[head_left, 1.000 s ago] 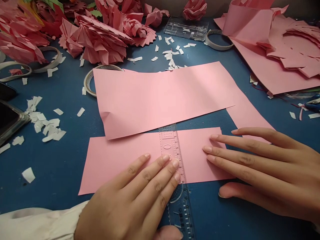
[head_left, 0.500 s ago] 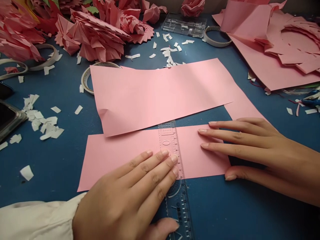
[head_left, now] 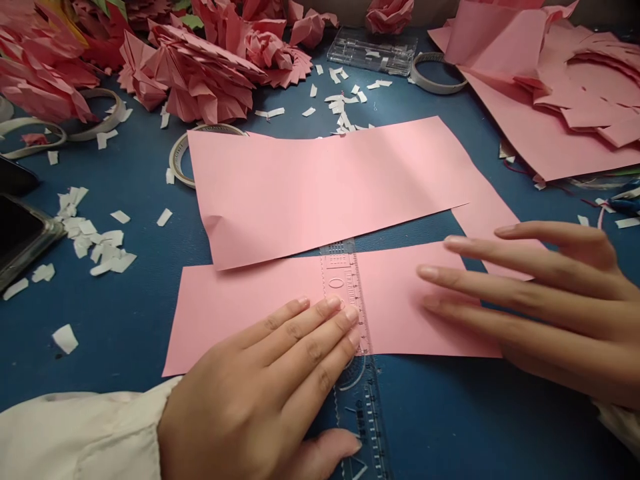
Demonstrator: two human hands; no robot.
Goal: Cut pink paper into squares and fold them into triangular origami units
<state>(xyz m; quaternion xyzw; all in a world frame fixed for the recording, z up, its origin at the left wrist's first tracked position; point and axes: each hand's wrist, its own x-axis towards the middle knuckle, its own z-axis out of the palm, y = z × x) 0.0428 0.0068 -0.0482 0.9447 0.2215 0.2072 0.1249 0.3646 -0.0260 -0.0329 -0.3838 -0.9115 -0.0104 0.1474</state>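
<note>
My left hand [head_left: 280, 373] lies flat with fingers stretched out, pressing a clear plastic ruler [head_left: 367, 400] onto a pink paper strip [head_left: 250, 293]. The ruler crosses the strip, its top end partly under a second, wider pink sheet [head_left: 325, 187]. To the right, my right hand [head_left: 540, 293] hovers over the strip's right end, fingers spread and slightly blurred, holding nothing. It hides part of that end; I cannot tell whether its fingertips touch the paper.
Folded pink paper flowers [head_left: 200, 73] crowd the back left. Tape rolls [head_left: 437, 75], a clear plastic case [head_left: 373, 52] and stacked pink paper [head_left: 525, 140] lie at the back. White paper scraps [head_left: 110, 250] are scattered near a phone [head_left: 25, 237] on the blue table [head_left: 150, 313].
My right hand has moved right and spread its fingers. More of the strip's right end now shows, lying flatter. My left hand stays on the ruler; the view has shifted slightly.
</note>
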